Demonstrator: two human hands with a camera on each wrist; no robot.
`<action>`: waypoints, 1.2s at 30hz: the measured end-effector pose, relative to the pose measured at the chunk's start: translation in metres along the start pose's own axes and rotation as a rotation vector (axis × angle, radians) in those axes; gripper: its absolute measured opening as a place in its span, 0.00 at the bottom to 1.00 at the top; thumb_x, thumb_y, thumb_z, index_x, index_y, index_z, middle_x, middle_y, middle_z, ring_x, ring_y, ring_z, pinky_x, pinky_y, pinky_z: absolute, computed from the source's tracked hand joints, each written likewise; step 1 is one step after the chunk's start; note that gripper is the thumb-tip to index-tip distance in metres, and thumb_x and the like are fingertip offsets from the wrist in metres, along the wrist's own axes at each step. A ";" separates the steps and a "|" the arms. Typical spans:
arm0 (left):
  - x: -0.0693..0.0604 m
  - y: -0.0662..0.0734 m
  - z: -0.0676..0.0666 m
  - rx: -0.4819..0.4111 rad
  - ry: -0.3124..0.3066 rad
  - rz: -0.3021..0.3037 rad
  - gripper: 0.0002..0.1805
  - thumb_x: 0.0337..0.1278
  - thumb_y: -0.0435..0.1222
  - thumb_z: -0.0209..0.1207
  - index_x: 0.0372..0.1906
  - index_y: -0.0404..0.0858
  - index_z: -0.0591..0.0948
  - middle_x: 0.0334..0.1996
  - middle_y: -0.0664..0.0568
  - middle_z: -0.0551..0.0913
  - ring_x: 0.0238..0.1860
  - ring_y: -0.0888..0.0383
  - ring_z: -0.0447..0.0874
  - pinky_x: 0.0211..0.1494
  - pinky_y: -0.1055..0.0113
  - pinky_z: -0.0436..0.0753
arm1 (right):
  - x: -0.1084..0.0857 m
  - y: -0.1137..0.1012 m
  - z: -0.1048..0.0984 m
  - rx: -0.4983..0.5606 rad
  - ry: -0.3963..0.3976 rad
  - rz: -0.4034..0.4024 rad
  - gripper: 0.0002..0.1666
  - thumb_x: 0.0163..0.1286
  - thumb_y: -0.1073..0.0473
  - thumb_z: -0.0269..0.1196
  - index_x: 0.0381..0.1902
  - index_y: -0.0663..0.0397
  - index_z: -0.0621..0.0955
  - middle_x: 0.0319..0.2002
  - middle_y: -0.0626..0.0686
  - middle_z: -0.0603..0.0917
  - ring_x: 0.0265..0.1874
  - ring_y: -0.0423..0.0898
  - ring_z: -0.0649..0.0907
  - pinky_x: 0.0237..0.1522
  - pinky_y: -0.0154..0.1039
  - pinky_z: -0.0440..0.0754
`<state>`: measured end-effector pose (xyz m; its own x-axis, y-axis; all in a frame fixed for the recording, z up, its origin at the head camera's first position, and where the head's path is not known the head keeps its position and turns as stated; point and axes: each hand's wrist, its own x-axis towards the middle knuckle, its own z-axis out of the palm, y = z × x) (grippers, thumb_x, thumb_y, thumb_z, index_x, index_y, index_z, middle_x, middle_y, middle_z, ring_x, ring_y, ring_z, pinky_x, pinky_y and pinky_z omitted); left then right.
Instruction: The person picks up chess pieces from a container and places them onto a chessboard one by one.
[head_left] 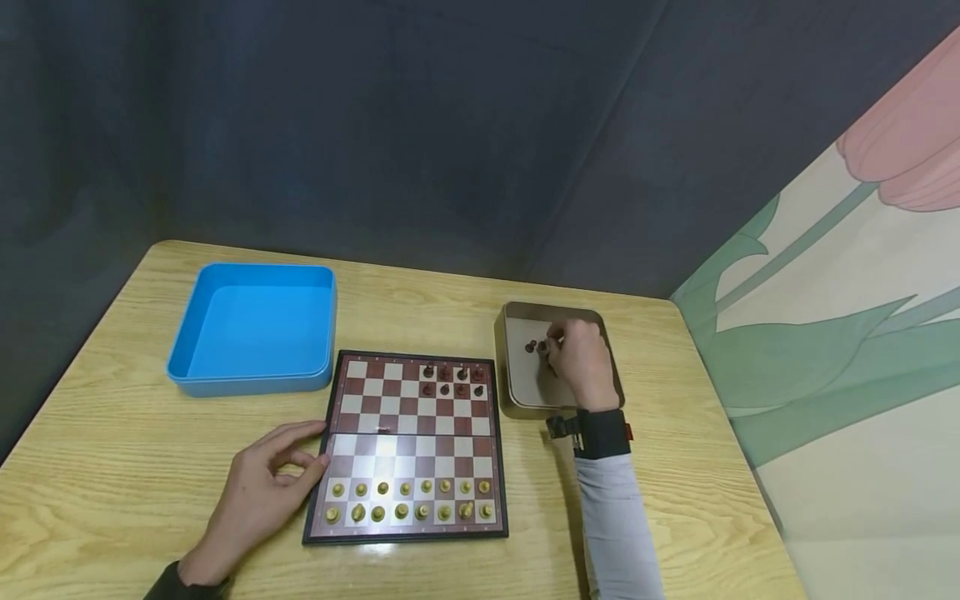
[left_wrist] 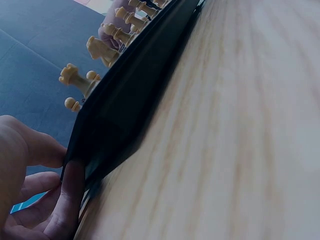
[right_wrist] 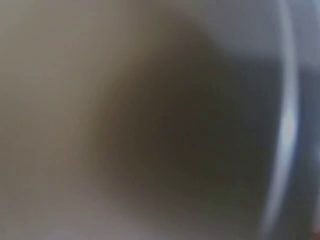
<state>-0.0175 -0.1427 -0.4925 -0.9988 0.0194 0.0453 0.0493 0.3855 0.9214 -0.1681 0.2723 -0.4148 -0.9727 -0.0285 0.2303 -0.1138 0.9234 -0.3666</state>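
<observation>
A chessboard (head_left: 405,408) lies on the table. Light chess pieces (head_left: 401,510) fill its two near rows, and several dark chess pieces (head_left: 445,375) stand at its far right corner. My left hand (head_left: 258,487) rests at the board's left edge, thumb and fingertips touching the rim; the left wrist view shows them against the dark side of the board. Inside the metal tin (head_left: 504,367), my right hand (head_left: 581,358) reaches down with bent fingers beside small dark chess pieces (head_left: 531,346). Whether it pinches one is hidden. The right wrist view is blurred.
A blue open box (head_left: 258,329) stands at the back left of the wooden table (head_left: 420,304). The tin sits just right of the board, its raised walls around my right hand. Dark cloth (head_left: 375,142) hangs behind the table, and a flowered curtain (head_left: 847,333) is on the right.
</observation>
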 end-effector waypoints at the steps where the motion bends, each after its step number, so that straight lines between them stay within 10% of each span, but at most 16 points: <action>1: 0.000 0.000 0.000 0.002 0.000 0.000 0.24 0.65 0.27 0.71 0.65 0.37 0.84 0.59 0.40 0.85 0.37 0.67 0.89 0.31 0.68 0.91 | 0.000 0.000 -0.001 0.002 0.012 -0.009 0.05 0.74 0.70 0.67 0.41 0.66 0.89 0.36 0.64 0.91 0.23 0.52 0.87 0.21 0.43 0.83; 18: -0.001 -0.001 0.000 -0.009 -0.002 0.016 0.25 0.64 0.26 0.70 0.65 0.36 0.83 0.55 0.41 0.85 0.36 0.68 0.90 0.32 0.68 0.91 | -0.003 -0.018 -0.015 0.025 0.165 -0.189 0.06 0.72 0.71 0.69 0.44 0.66 0.90 0.38 0.64 0.90 0.32 0.57 0.88 0.32 0.52 0.88; 36: -0.001 0.000 -0.001 0.001 0.003 0.026 0.24 0.64 0.26 0.70 0.65 0.36 0.83 0.53 0.41 0.86 0.36 0.68 0.89 0.31 0.68 0.91 | -0.006 -0.043 -0.015 0.195 0.154 -0.316 0.09 0.74 0.71 0.68 0.49 0.64 0.88 0.42 0.59 0.91 0.38 0.54 0.89 0.36 0.50 0.88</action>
<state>-0.0163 -0.1437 -0.4925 -0.9972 0.0267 0.0701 0.0750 0.3856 0.9196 -0.1547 0.2382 -0.3866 -0.8435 -0.2286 0.4861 -0.4536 0.7878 -0.4166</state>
